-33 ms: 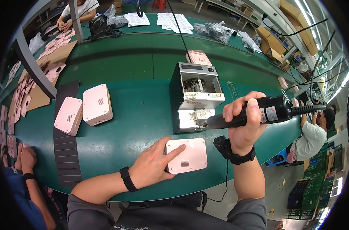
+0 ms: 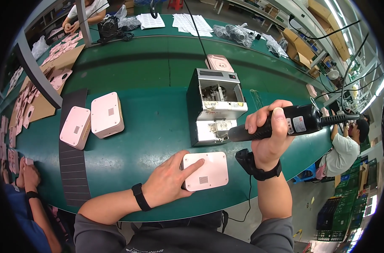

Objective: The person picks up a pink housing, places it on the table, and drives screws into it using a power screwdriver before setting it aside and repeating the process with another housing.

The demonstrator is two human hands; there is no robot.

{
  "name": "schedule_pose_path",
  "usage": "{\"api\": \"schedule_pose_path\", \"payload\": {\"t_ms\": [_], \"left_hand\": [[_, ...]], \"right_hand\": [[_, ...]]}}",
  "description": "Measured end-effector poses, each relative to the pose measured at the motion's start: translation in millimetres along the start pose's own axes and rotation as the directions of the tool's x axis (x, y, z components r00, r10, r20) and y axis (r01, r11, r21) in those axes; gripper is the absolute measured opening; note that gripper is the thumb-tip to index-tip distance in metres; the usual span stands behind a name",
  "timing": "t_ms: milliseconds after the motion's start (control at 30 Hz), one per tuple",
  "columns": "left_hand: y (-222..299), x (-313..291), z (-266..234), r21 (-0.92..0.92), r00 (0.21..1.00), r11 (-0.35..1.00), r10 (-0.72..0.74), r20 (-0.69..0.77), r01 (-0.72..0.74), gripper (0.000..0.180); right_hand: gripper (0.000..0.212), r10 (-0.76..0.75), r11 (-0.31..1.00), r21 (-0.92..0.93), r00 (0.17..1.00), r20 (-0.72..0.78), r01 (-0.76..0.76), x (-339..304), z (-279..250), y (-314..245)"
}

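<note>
My left hand (image 2: 168, 176) is closed on the left end of a pale pink box (image 2: 213, 173) with a small vent grille and corner holes. The box lies on the green table, and my index finger stretches over its top. My right hand (image 2: 271, 128) is wrapped around a black electric screwdriver (image 2: 299, 121), held nearly level with its nose pointing left. That nose is at the front tray of a grey and black screw feeder (image 2: 217, 107); whether it touches, I cannot tell. The screwdriver's bit is hidden.
Two more pink boxes (image 2: 106, 114) stand at the left by a dark strip (image 2: 73, 168). Another pink box (image 2: 219, 63) sits behind the feeder on a green belt (image 2: 145, 59). A co-worker's hands (image 2: 29, 175) are at the left edge. Cables hang at the right.
The pink box behind the feeder has shifted very slightly to the right. My hands, the held box and the screwdriver look unmoved.
</note>
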State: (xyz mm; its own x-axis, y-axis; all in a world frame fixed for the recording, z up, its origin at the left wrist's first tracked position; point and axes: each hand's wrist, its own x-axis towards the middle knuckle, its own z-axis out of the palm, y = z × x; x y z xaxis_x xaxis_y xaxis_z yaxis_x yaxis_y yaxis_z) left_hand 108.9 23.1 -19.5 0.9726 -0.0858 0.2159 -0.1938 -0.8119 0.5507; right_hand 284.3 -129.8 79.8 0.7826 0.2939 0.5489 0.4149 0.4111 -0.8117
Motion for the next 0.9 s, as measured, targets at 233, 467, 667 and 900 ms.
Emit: {"api": "schedule_pose_path", "payload": {"t_ms": [233,467,667,900], "left_hand": [[0,0,1,-0.001,1.0,1.0,-0.009,-0.003,0.009,0.086],[1,0,-1,0.002,1.0,1.0,-0.013,0.005,0.013,0.086],[1,2,-1,-0.004,1.0,1.0,-0.006,-0.003,0.006,0.087],[5,0,-4,-0.014,0.998,0.999,-0.04,0.057,0.041,0.09]], "right_hand": [[0.019,-0.009,1.0,-0.005,1.0,-0.021,0.009,8,2,-6],[0.017,0.007,1.0,-0.01,1.0,-0.014,-0.007,13,8,-5],[0.016,0.045,0.995,-0.087,0.998,0.046,-0.041,22,12,5],[0.019,0.041,0.994,-0.104,0.997,0.072,-0.033,16,12,0]]}}
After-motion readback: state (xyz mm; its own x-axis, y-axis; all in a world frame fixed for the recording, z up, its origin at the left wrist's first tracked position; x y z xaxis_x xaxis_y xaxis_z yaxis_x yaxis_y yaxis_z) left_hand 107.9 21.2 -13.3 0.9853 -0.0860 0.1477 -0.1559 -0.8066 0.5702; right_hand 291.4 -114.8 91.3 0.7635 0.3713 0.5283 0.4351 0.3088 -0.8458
